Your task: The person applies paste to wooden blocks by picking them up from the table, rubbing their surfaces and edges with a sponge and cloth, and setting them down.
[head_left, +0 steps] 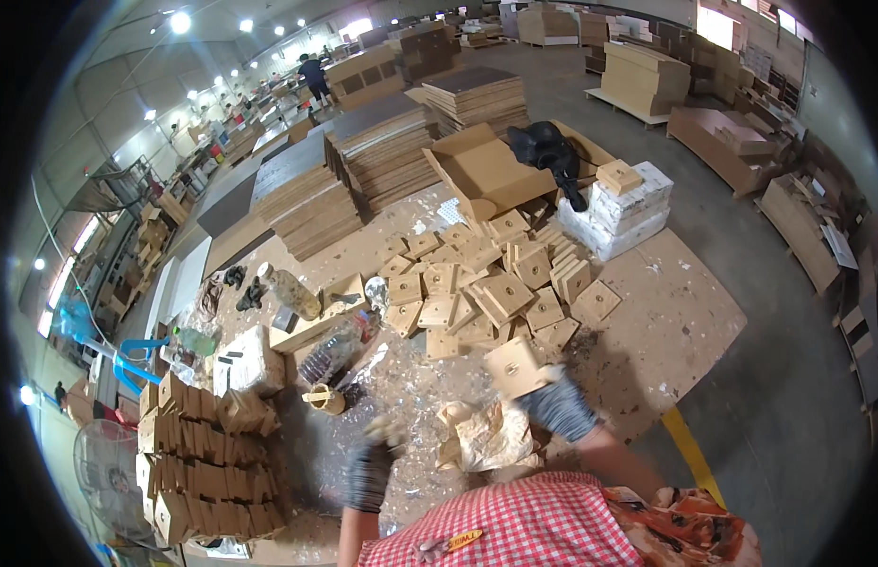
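My right hand, in a grey knit glove, grips a square wooden block with a hole in its middle, held above the work table. My gloved left hand is over the table farther left, its fingers curled together; what they hold, if anything, I cannot make out. Between my hands lies a crumpled, stained yellowish cloth or paper. Just beyond the left hand stands a small yellowish cup. A heap of loose wooden blocks with similar holes spreads across the table ahead.
Stacked rows of wooden blocks stand at the left edge. Clear bottles and a wooden tray lie beyond the cup. An open cardboard box and a white wrapped package are at the back, before tall board stacks.
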{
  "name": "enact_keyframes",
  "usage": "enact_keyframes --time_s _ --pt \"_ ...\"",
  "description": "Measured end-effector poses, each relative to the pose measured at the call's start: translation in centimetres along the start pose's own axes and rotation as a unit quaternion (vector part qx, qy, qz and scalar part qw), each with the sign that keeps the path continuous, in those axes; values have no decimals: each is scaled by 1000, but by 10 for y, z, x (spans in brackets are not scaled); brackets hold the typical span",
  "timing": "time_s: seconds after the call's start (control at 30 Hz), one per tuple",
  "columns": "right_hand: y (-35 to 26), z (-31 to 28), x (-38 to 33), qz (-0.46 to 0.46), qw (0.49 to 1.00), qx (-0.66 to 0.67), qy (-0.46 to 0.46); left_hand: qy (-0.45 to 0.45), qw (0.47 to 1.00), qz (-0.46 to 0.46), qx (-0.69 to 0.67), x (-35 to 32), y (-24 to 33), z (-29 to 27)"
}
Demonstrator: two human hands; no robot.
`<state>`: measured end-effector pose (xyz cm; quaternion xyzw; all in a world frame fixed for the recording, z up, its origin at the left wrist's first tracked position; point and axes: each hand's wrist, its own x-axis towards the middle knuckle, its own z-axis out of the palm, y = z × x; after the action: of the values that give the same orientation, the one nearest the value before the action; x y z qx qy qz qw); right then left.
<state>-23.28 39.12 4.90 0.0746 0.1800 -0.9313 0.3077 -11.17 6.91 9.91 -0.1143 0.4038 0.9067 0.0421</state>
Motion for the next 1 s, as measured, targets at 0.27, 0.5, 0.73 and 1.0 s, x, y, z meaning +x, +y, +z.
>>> enact_keyframes --time_s 0.27,0.5,0.73,1.0 --pt "73 38 -23 86 957 -238 -140 20 988 -125 89 1 -23 89" --pt "-21 -12 1 -240 823 -507 93 164 980 -108 25 -26 -6 56" --pt "-36 -66 17 -205 475 -852 84 84 992 -56 72 -29 -4 54" --pt "-48 -89 33 -146 685 -714 5 49 989 -91 108 -37 -1 68"
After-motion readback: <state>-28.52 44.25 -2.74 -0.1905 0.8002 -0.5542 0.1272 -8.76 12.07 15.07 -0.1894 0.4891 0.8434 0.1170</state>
